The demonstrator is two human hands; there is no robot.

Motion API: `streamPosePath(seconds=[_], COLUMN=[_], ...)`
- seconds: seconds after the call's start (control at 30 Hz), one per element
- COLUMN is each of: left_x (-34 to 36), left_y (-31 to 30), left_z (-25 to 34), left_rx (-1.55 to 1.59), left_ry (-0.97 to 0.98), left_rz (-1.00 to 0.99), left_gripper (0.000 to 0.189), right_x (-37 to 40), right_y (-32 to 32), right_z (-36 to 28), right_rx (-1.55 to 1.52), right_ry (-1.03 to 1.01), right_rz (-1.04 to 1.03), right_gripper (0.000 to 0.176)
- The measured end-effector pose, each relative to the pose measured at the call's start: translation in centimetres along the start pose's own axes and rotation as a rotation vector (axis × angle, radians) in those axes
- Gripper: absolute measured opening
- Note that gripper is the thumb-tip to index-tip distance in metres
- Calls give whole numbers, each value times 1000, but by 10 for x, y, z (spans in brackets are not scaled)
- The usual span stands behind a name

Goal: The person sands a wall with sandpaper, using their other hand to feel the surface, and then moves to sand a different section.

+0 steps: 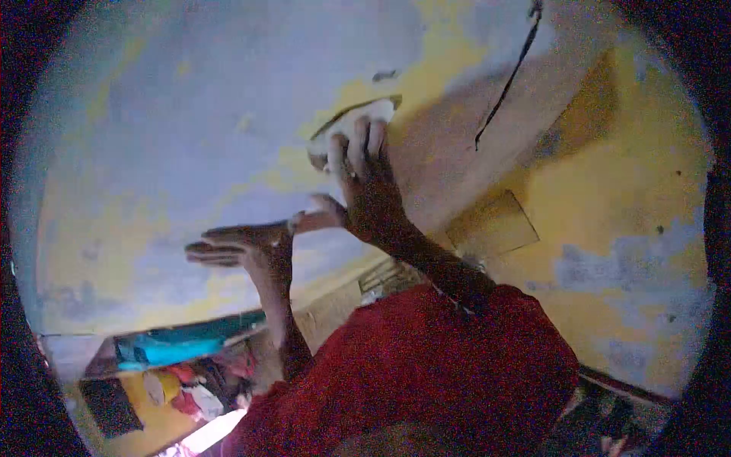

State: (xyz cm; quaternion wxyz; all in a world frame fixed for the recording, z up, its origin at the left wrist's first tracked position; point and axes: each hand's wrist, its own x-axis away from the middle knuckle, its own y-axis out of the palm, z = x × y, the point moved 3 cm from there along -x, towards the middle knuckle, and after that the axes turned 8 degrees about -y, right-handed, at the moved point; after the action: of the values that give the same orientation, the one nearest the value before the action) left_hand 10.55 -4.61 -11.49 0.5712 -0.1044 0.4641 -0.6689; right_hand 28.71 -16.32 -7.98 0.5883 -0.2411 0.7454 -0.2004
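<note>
While we are facing a wall (190, 137) of patchy blue and yellow paint, our red garment (426, 365) is filling the lower middle of the view. Our right hand (365, 183) is reaching higher, its fingers bending slightly and parting a little; our left hand (247, 245) is lying lower and farther left, unclosed, its straight fingers pointing left and keeping close together. Where our thumbs are nearing each other, blur is hiding whether they are touching. Low on the left, a turquoise item (179, 349) is lying above some jumbled things (190, 392), and beyond our right wrist a square panel (499, 221) is showing on the wall. Behind our right fingers, a whitish piece (346, 124) with a dark edge is showing; they are overlapping it, but we cannot tell whether they are clamping it. Up to the right, a thin dark cord (510, 84) is slanting, and just above the whitish piece a small dark mark (386, 75) is showing.
</note>
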Motion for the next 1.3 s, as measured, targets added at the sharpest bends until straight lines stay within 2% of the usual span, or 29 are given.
streamPosePath(seconds=[0.03,0.1,0.13,0.2,0.27,0.3,0.33,0.4,0.43,0.47,0.5,0.53,0.6,0.67,0.73,0.8,0.83,0.87,0.93,0.97,1.0,1.07,1.1,1.13,1.2,1.3], left_x=[2,0,-3,-6,-2,-9,-9,-8,7,14,29,36,51,80,105,108,102,98,88,86,79,65,57,61,71,46], left_y=[-4,-2,6,27,4,9,10,2,-2,11,17,-1,-3,-8,-16,-19,-22,-27,-28,-20,-19,-17,-15,6,44,57], left_z=[2,-2,-14,-38,2,-6,-8,-7,-28,-56,-74,-49,-74,-83,-64,-43,-39,-34,-24,-25,-23,-13,-1,36,65,107], left_rx=[-10,8,1,-46,-328,-158,-166,-60,-75,-29,14,13,335,342,357,417,381,371,366,518,516,510,616,715,384,288], left_ry=[-34,-194,-230,-97,26,141,168,346,315,312,315,281,546,371,322,318,459,445,411,331,329,460,504,555,532,607], left_rz=[-10,-224,-208,-140,310,301,345,470,490,476,471,493,318,-113,-70,-67,-77,-70,-84,-137,-132,-150,-191,-232,-283,-296], left_gripper=[68,44,44,120,139,145,142,124,124,105,87,51,28,20,17,13,20,20,31,33,33,38,43,48,62,65], right_x=[8,22,37,76,77,69,66,65,71,74,87,96,103,94,93,89,80,75,79,75,73,75,81,91,112,147], right_y=[6,25,40,67,71,68,67,70,66,74,83,89,97,94,86,88,86,82,83,83,83,90,94,89,91,91], right_z=[-6,-15,-16,-9,0,-1,-3,0,-10,-8,-2,5,13,9,0,0,-2,-5,1,-2,-5,-6,-4,12,23,45], right_rx=[-20,-13,-42,-60,-55,23,105,113,155,126,106,88,122,152,144,137,162,192,132,192,254,231,201,159,89,2], right_ry=[-2,17,-4,23,-36,-63,-89,-106,-103,-130,-59,12,-39,-104,-23,-91,-139,-180,-118,-179,-239,-267,-274,-265,-268,-263], right_rz=[-31,8,-11,-129,-175,-167,-155,-154,-122,-144,-189,-238,-245,-241,-204,-214,-139,-65,-142,-149,-153,-202,-232,-266,-358,-489], right_gripper=[83,78,78,73,74,73,72,72,72,72,73,73,74,75,78,85,86,87,85,81,78,77,76,76,75,73])
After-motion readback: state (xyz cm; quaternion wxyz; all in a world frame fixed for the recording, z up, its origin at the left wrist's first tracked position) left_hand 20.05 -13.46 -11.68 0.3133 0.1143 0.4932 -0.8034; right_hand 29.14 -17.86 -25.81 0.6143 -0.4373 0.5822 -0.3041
